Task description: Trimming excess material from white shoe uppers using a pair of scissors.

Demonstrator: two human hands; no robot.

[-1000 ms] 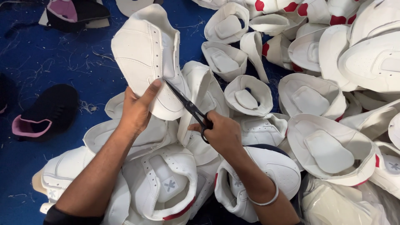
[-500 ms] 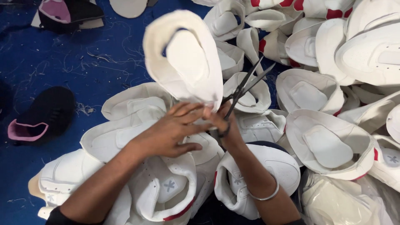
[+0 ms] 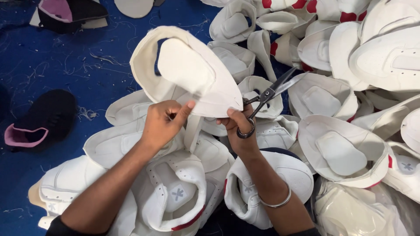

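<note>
Far left on the blue floor (image 3: 65,74), strewn with thread clippings: a black shoe upper with pink lining (image 3: 39,124), another black-and-pink piece at the top left corner (image 3: 65,13). Left hand (image 3: 164,124) raised over the heap, thumb and fingers pinched on the lower edge of a white shoe upper (image 3: 188,72), held up inside-out with its cream lining facing the camera, above the middle of the pile. Just right of it, right hand (image 3: 240,131), a silver bangle (image 3: 275,202) on the wrist, fingers closed through the loops of black scissors (image 3: 267,96), also touching the upper's lower right edge; blades spread apart, pointing up and right, clear of the material. Trimming of this piece judged under way, though which edges are already cut cannot be told. Below and to the right, filling the floor to the right edge, a large heap of white uppers (image 3: 341,148), some with red trim; trimmed ones not distinguishable from untrimmed, so likely plenty left.
</note>
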